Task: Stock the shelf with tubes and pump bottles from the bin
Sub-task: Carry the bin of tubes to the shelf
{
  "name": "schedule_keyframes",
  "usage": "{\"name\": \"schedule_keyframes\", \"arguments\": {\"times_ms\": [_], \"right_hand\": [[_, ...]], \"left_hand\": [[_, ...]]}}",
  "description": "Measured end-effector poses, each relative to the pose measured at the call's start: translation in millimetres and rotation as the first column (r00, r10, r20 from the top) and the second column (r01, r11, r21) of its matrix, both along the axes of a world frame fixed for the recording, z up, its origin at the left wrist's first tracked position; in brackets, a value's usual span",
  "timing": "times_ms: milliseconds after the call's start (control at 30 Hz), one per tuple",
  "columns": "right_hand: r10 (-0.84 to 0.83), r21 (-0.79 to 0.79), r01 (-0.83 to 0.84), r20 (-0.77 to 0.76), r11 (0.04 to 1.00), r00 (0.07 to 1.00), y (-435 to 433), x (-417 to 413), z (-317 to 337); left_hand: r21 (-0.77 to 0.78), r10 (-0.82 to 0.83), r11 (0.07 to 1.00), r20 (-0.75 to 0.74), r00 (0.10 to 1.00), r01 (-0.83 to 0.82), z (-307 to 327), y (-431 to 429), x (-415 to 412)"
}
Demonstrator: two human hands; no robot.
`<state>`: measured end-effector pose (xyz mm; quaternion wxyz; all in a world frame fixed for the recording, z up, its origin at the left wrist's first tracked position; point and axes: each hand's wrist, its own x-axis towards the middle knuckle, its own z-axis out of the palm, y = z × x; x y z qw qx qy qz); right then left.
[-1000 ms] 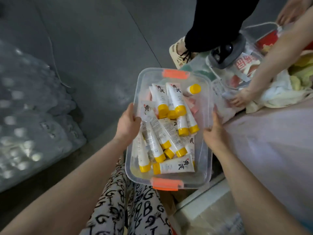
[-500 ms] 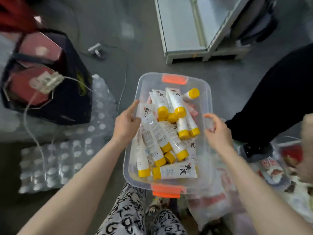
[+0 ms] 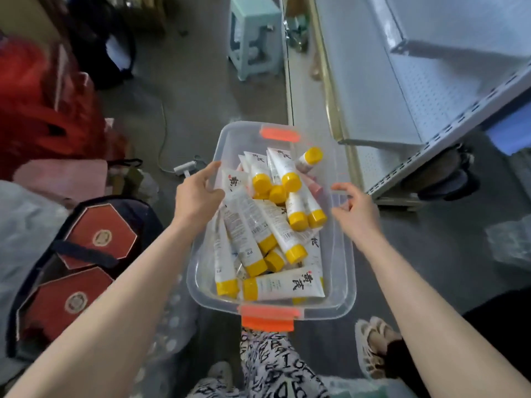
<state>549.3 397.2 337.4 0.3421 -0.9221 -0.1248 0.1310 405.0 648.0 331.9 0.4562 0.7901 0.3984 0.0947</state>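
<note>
Yellow-capped tubes [image 3: 270, 225] lie heaped loose in a clear bin [image 3: 343, 271] held low in front of the person. Each tube looks soft, light and smooth-skinned, so it is probably best pinched at the firm cap end. The left hand [image 3: 196, 196] grips the bin's left rim and the right hand [image 3: 357, 211] curls on the right rim, well apart. The white shelf [image 3: 402, 90] stands ahead to the right.
</note>
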Motion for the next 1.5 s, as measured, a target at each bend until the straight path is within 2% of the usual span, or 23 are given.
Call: {"name": "schedule_keyframes", "arguments": {"times_ms": [200, 367, 467, 533, 600, 800, 1067, 1233, 1500], "right_hand": [[0.138, -0.033, -0.136, 0.043, 0.990, 0.990, 117, 141, 24], [0.217, -0.040, -0.215, 0.068, 0.976, 0.974, 214, 240, 43], [0.232, -0.069, -0.226, 0.092, 0.972, 0.968, 245, 272, 47], [0.210, -0.016, -0.209, 0.070, 0.978, 0.975, 312, 349, 49], [0.195, -0.036, -0.192, 0.101, 0.981, 0.976, 323, 366, 52], [0.222, 0.033, -0.224, 0.068, 0.974, 0.973, 434, 518, 48], [0.267, 0.044, -0.269, 0.041, 0.962, 0.963, 583, 704, 57], [0.271, 0.070, -0.273, 0.028, 0.960, 0.962, 680, 807, 59], [0.186, 0.034, -0.186, 0.011, 0.982, 0.983, 825, 965, 49]], "left_hand": [[-0.002, 0.167, 0.986, 0.067, 0.984, -0.167, 18, 85, 104], [0.019, 0.238, 0.970, 0.102, 0.966, -0.241, 31, 170, 192], [0.022, 0.215, 0.976, 0.098, 0.972, -0.218, 34, 201, 224], [0.003, 0.234, 0.972, 0.094, 0.968, -0.235, 35, 272, 304], [0.015, 0.237, 0.970, 0.118, 0.964, -0.241, 37, 284, 318], [-0.022, 0.233, 0.972, 0.137, 0.963, -0.233, 34, 392, 465], [-0.060, 0.331, 0.944, 0.172, 0.928, -0.326, 48, 519, 642], [-0.029, 0.316, 0.949, 0.163, 0.935, -0.315, 50, 622, 749], [-0.002, 0.179, 0.984, 0.154, 0.972, -0.180, 41, 794, 929]]}}
